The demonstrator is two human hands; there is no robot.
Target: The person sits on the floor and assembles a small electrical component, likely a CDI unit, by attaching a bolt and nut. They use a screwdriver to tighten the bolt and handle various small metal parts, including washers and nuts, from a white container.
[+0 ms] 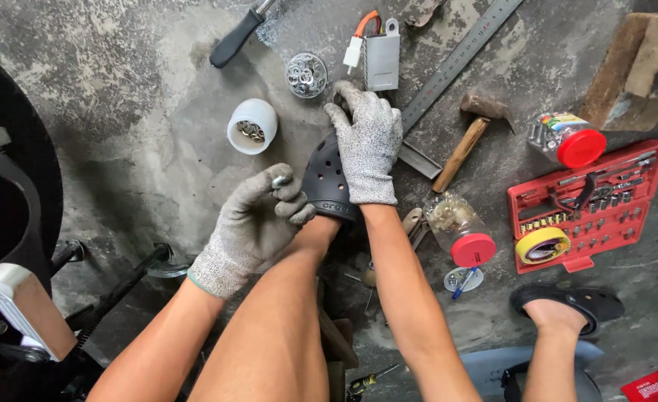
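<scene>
Holding a small metal bit tight, the left hand [258, 216] should go slow while the right hand [366, 138] rests open-fingered on the floor [135, 97].

so the cup of washers [252, 126] sits left of the right hand [367, 141], hammer [472, 134] to its right, ruler [459, 58] behind that, socket set tray [586, 204] far right, left hand [250, 223] nearer in.

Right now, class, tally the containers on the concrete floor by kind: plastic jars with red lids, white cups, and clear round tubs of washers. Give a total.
Red-lidded plastic jars: 2, one beside the hammer, one above the red tool case
White cup: 1
Clear round tub of washers: 1
Total: 4
</scene>
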